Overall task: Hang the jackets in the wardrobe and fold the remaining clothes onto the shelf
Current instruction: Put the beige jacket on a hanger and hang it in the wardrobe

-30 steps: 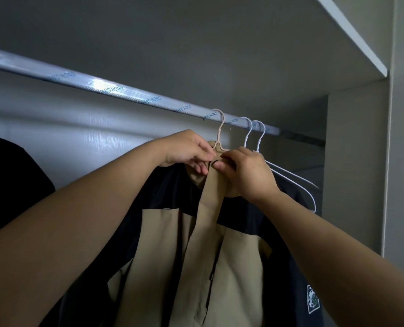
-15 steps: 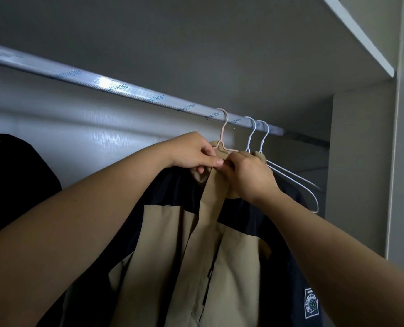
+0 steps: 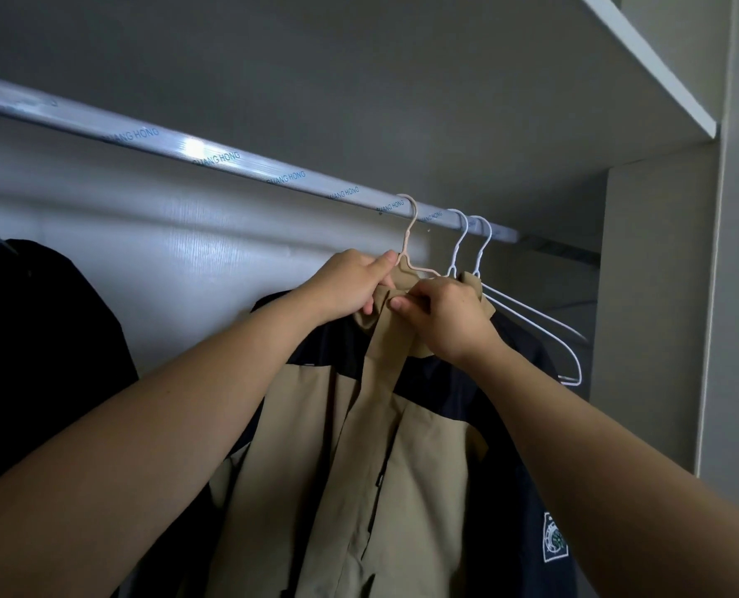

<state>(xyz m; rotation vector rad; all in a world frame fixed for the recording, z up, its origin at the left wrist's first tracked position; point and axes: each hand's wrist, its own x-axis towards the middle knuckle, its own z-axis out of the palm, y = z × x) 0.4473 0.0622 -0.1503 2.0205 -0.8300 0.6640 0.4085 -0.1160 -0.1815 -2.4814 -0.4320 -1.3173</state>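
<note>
A tan and navy jacket (image 3: 411, 463) hangs on a beige hanger (image 3: 407, 248) whose hook sits over the silver wardrobe rail (image 3: 212, 159). My left hand (image 3: 350, 282) grips the jacket's collar on the left, right below the hanger's neck. My right hand (image 3: 447, 315) pinches the collar's front edge on the right. The two hands almost touch. The hanger's shoulders are hidden under the fabric.
Two empty white wire hangers (image 3: 531, 321) hang on the rail just right of the jacket. A dark garment (image 3: 35, 338) hangs at the far left. A white shelf (image 3: 644, 62) runs overhead, and a side panel (image 3: 656, 295) closes the right.
Both hands have risen slightly with the collar and shifted their hold on it; the jacket's collar sits higher against the hanger's neck.
</note>
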